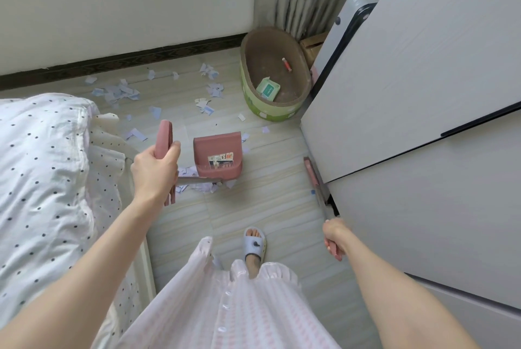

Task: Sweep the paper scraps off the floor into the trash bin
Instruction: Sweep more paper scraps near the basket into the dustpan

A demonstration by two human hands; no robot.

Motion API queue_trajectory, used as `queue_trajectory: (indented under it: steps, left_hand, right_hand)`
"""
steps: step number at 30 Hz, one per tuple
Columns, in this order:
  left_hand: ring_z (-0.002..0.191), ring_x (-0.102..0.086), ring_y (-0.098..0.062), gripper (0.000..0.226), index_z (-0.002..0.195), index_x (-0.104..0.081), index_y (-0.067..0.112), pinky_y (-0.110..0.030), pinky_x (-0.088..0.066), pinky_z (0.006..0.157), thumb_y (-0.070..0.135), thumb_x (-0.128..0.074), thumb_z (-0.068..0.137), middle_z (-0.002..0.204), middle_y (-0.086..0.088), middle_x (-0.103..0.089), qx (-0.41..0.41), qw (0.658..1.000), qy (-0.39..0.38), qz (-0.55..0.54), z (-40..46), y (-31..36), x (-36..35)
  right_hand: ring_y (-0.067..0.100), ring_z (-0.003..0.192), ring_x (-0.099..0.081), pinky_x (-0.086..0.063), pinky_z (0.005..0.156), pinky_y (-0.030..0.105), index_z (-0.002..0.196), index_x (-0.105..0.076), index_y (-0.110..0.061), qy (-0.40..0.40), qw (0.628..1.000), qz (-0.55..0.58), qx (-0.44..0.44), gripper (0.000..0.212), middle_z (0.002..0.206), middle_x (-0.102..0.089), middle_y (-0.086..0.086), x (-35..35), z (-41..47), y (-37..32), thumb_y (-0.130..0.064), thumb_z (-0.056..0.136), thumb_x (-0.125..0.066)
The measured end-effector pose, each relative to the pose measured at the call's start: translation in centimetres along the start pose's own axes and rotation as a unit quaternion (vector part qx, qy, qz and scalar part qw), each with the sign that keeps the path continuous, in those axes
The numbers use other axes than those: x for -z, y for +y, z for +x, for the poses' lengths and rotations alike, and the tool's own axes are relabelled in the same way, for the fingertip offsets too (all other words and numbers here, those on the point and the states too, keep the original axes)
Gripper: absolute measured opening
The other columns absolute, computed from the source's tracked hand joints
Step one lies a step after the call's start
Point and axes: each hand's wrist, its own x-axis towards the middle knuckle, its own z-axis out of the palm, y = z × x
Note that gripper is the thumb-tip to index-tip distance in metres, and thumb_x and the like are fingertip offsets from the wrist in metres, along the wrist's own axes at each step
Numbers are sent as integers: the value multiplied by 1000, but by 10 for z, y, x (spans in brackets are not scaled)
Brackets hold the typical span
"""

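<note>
Gripping the top of a long pink plastic dustpan handle (164,148), the left hand (153,171) had its fingers and thumb curled round it, and the pink plastic dustpan (218,155) stood on the pale striped tile floor (267,202) at the centre of the scene. The right hand (334,237) was closed round the pink end of a broom handle (321,199), which ran away toward the pink broom head (310,168) just beside the white cabinet (408,81) on the right. Lilac and white paper scraps (117,93) lay scattered over the far floor, and a small heap of them sat at the near edge of the dustpan. A green oval bin with a brown inside (272,75) stood far right of the dustpan, holding a green packet (267,89). On the left lay a white quilt with dark dots (42,165). One foot in a pale blue slipper (255,244) stood near the bottom.
</note>
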Motion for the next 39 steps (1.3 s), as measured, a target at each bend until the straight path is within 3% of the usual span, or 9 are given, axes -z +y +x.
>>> queue_trajectory:
  steps: [4, 8, 13, 16, 20, 23, 29, 33, 39]
  left_hand:
    - [43, -36, -20, 35, 54, -38, 20, -29, -34, 52, 36, -59, 77, 34, 10, -38, 30, 999, 10, -38, 2, -10, 13]
    - [34, -37, -14, 31, 60, -46, 14, -29, -36, 52, 32, -61, 81, 41, 5, -40, 40, 998, 27, -39, -2, -16, 29]
    - [37, -36, -16, 30, 77, -60, 5, -33, -40, 56, 35, -60, 79, 43, 2, -40, 50, 997, 35, -39, -2, -16, 42]
    - [40, -36, -19, 30, 65, -48, 11, -29, -36, 53, 33, -60, 82, 37, 9, -38, 51, 997, 45, -42, 0, -14, 44]
    - [46, -39, -21, 36, 58, -39, 17, -32, -35, 56, 38, -59, 79, 46, -2, -42, 41, 997, 64, -32, 1, -9, 44]
    - [54, -41, -23, 36, 57, -39, 18, -36, -35, 60, 44, -58, 74, 51, -5, -42, 44, 995, 80, -29, 6, -4, 41]
    - [59, -46, -26, 37, 55, -42, 20, -41, -39, 61, 50, -56, 70, 52, -7, -44, 56, 990, 125, -30, 17, 4, 37]
    - [54, -51, -25, 33, 56, -46, 19, -42, -49, 64, 41, -56, 79, 53, -7, -50, 55, 982, 176, -27, 19, 10, 41]
    - [40, -41, -21, 37, 56, -41, 20, -34, -40, 57, 35, -60, 84, 33, 8, -41, 56, 988, 136, -52, 53, 10, 58]
  right_hand:
    - [12, 9, -24, -24, 29, 1, 53, -37, -2, -37, 996, 79, 13, 51, 16, -30, 7, -22, -14, -15, -5, 101, -21]
    - [9, 11, -24, -28, 31, 2, 66, -33, -7, -85, 983, 162, 18, 35, 20, -33, 2, -36, -32, -57, -1, 96, -16]
    - [8, 12, -25, -27, 28, 3, 69, -35, -9, -145, 973, 174, 31, 35, 21, -34, 0, -58, -59, -101, -7, 99, -16]
    - [7, 14, -26, -25, 28, 2, 67, -36, -13, -162, 970, 174, 47, 34, 23, -35, -1, -55, -60, -118, -9, 97, -20]
    - [6, 20, -29, -23, 28, 4, 60, -30, -19, -184, 958, 213, 48, 36, 29, -33, -4, -24, -43, -129, -9, 95, -24]
    - [5, 20, -32, -24, 26, 5, 58, -31, -19, -178, 954, 236, 50, 41, 31, -33, -4, -1, -34, -132, -15, 98, -28]
    - [10, 32, -38, -29, 29, 5, 60, -40, -6, -79, 984, 120, 105, 37, 28, -33, 2, 19, -32, -147, -1, 92, -21]
    - [9, 15, -29, -27, 29, 2, 46, -42, -4, -46, 990, 83, 103, 55, 20, -32, 2, 29, -26, -160, -2, 95, -18]
    - [8, 13, -27, -25, 28, 2, 60, -36, -7, -34, 994, 51, 89, 39, 22, -35, 1, 30, -14, -195, -4, 95, -19]
